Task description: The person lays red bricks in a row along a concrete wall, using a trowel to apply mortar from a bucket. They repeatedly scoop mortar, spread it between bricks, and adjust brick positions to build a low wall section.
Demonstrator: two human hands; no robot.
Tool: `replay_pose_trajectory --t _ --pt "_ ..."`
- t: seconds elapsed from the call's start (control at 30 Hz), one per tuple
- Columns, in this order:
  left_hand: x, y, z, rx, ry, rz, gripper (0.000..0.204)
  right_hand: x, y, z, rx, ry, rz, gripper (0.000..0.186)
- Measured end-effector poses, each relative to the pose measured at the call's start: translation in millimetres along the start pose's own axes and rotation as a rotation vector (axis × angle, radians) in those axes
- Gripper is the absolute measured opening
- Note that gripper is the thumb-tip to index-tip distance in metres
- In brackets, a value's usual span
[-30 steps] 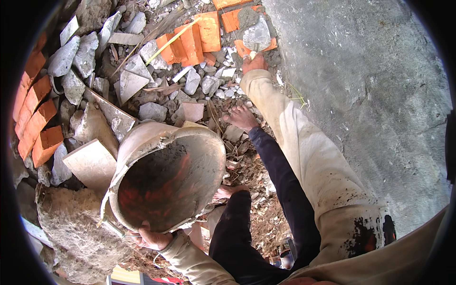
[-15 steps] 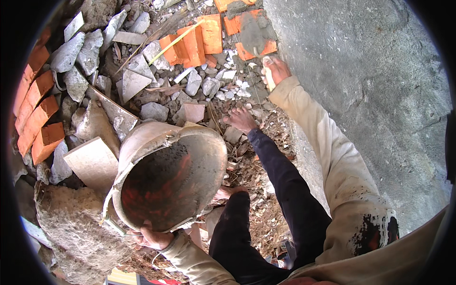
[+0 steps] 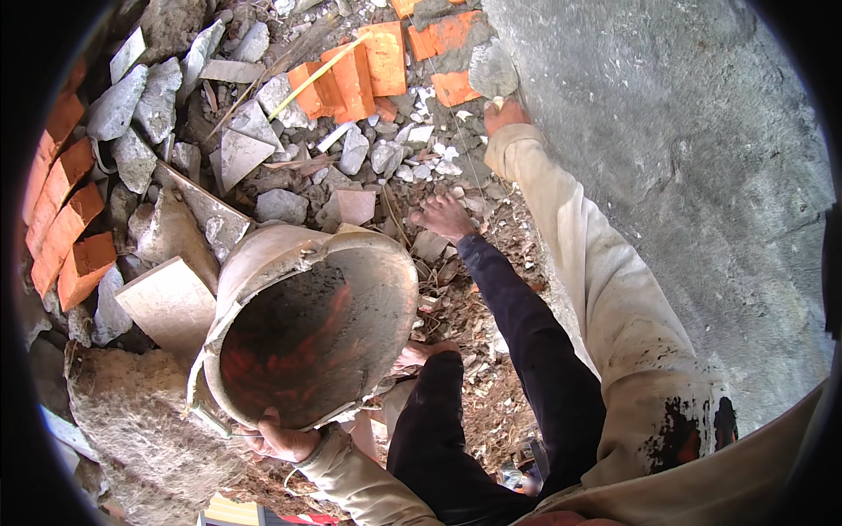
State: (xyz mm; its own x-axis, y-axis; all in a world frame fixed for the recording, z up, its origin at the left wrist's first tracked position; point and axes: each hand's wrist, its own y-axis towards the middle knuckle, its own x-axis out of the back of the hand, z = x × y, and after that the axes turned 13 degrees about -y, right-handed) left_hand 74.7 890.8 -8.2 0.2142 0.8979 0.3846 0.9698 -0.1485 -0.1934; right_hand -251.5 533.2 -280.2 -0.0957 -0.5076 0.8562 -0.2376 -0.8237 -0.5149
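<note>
My left hand [image 3: 282, 438] grips the near rim of a worn, mortar-crusted bucket [image 3: 232, 254]. The bucket is tipped, its mouth turned up toward me, with dark wet residue inside. Ahead, against the grey wall, my right hand [image 3: 506, 116] is closed round the handle of a trowel [image 3: 494, 70]. The handle is mostly hidden by the fingers. Its grey blade lies over the end of a row of orange bricks [image 3: 454, 88] smeared with mortar [image 3: 458, 58]. A thin string [image 3: 456, 123] runs along that row.
Loose orange bricks [image 3: 351, 83] lie left of the row, with a yellow strip [image 3: 317, 77] across them. More bricks [image 3: 74, 219] stack at far left. Broken concrete and tile [image 3: 175, 298] cover the ground. A rendered wall [image 3: 667, 158] rises on the right; my bare feet [image 3: 443, 219] stand among rubble.
My right hand has turned and moved slightly forward, swinging the trowel blade right toward the wall and uncovering mortar on the bricks. My left hand stays on the bucket rim.
</note>
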Motion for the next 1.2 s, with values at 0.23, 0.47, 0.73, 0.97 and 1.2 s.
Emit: replay_pose_trajectory --t 0.23,0.47,0.73,0.97,1.2 --pt "-5 -5 -6 -0.021 0.028 -0.048 0.033 5 16 19 0.057 0.147 -0.128 0.037" --pt "-6 -7 -7 -0.026 0.022 -0.055 0.036 15 12 10 0.321 0.005 -0.127 0.032" --pt "-2 -6 -2 -0.032 0.105 -0.134 0.042 64 33 51 0.381 -0.434 0.040 0.040" --pt "-3 -2 -4 -0.055 0.089 -0.016 0.042 54 67 47 0.334 -0.206 -0.036 0.043" --pt "-9 -5 -2 -0.064 0.082 -0.100 0.037 54 78 18 0.395 -0.364 0.108 0.046"
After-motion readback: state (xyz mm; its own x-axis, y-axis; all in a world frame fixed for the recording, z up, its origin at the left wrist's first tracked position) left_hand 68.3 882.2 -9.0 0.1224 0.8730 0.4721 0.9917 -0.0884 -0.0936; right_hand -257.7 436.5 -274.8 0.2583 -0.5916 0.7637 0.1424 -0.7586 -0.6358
